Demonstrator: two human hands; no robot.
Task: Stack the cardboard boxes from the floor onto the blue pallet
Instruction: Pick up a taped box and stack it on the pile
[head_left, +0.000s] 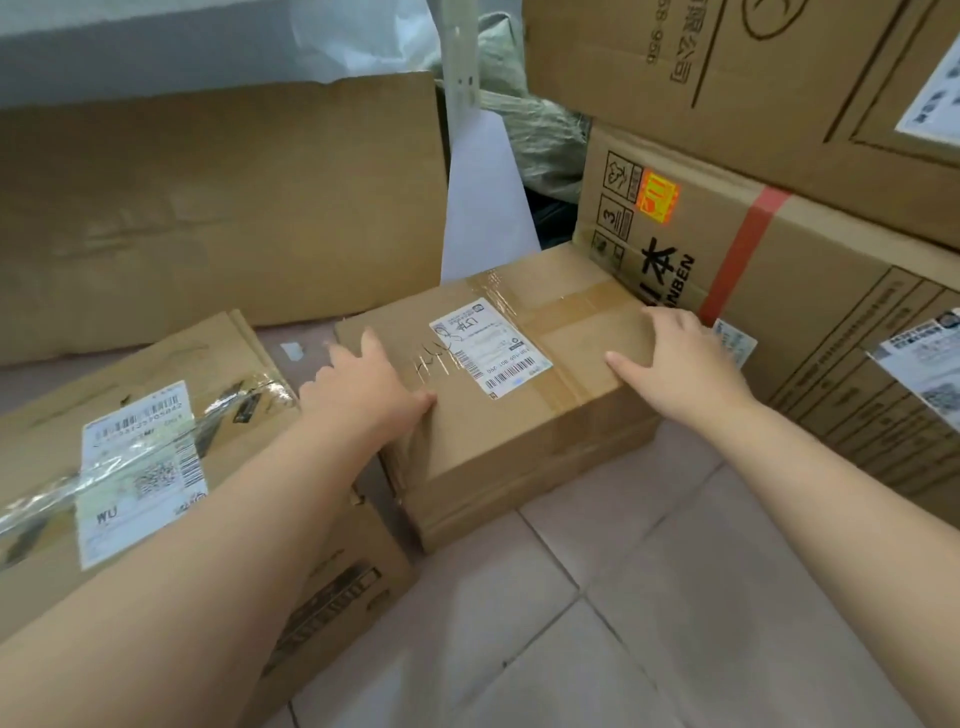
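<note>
A taped cardboard box (514, 415) with a white shipping label sits on the tiled floor in the middle. My left hand (363, 389) lies on its top left edge, fingers spread and thumb hooked on the near rim. My right hand (675, 364) rests on the top right corner, fingers apart. A second cardboard box (171, 415) with a label and shiny tape sits on the floor at the left, partly under my left forearm. The blue pallet is out of view.
A large flat cardboard sheet (218, 208) leans at the back left. Big printed cartons (810, 291) are stacked at the right, touching the middle box. A white panel (483, 208) and green plastic wrap stand behind. Pale floor tiles (649, 597) lie in front.
</note>
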